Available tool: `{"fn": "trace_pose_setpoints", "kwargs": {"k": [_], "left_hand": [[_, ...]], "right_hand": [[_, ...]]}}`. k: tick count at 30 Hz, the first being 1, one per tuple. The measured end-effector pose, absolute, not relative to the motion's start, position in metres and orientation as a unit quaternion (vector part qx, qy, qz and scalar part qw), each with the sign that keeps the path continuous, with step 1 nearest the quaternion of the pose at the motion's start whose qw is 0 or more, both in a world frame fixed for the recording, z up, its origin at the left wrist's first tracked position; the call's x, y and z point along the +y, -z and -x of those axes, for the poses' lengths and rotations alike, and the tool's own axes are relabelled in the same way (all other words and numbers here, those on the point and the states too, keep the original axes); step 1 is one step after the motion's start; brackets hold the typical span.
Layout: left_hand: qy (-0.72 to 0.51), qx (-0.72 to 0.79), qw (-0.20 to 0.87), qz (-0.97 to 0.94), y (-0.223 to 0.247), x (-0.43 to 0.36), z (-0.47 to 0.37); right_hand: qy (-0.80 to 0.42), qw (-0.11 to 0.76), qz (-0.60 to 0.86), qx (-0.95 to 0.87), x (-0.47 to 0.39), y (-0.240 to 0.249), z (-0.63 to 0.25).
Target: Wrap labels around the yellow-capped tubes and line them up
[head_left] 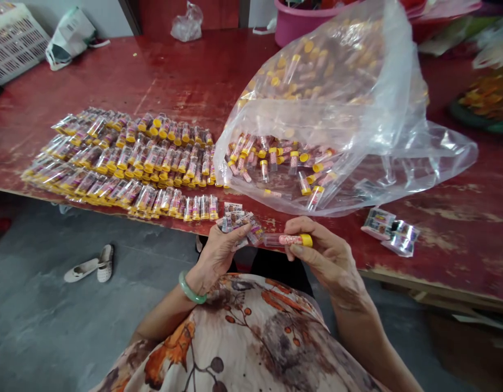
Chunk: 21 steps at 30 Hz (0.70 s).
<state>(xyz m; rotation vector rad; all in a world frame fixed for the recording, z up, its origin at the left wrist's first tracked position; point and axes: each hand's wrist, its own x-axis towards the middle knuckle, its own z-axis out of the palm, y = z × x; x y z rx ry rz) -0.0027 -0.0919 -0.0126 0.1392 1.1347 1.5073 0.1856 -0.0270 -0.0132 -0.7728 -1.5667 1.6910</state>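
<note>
The person's right hand (331, 260) pinches one clear tube (290, 239) between the thumb and the fingers, near its yellow cap, above the front edge of the table. The tube lies level, the cap pointing to the right, and small pink grains gather in the half near the cap. The left hand (220, 250) pinches a small bunch of printed wrappers (241, 224) between thumb and fingers. The uncapped end of the tube comes up to these wrappers; whether it has entered one, I cannot tell from here. A green bangle (192, 288) is around the left wrist.

Beyond the left hand, many wrapped tubes (145, 158) with yellow caps lie in several rows on the red table (153, 71). In front of the person, a large clear plastic bag (394, 71) lies with its mouth open, and plenty of capped tubes are inside. To the right of the hands, more wrappers lie flat on the table. Behind the bag stands a pink basin (290, 30). On the floor at left I see two pale shoes (90, 265).
</note>
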Motion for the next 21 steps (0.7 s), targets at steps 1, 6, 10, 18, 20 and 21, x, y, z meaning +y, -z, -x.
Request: {"fn": "trace_pose_setpoints", "kwargs": {"k": [1,6,10,18,20,21], "left_hand": [[-0.652,0.489,0.577,-0.063,0.013,-0.092,0.002],[-0.675,0.496,0.543,-0.057,0.008,-0.092,0.001],[-0.695,0.501,0.515,-0.036,0.004,-0.091,0.000],[-0.708,0.484,0.514,-0.007,0.003,-0.094,-0.003],[-0.702,0.483,0.523,0.003,0.000,-0.095,-0.004],[-0.699,0.483,0.528,0.007,-0.002,-0.095,-0.005]], "right_hand": [[-0.641,0.355,0.299,-0.611,-0.029,0.013,-0.185],[-0.520,0.413,0.311,-0.680,-0.039,0.005,-0.180],[-0.414,0.437,0.285,-0.746,-0.047,0.002,-0.179],[-0.297,0.475,0.239,-0.793,-0.054,0.008,-0.175],[-0.287,0.483,0.241,-0.791,-0.055,0.009,-0.175],[-0.283,0.487,0.242,-0.790,-0.055,0.009,-0.175]]}}
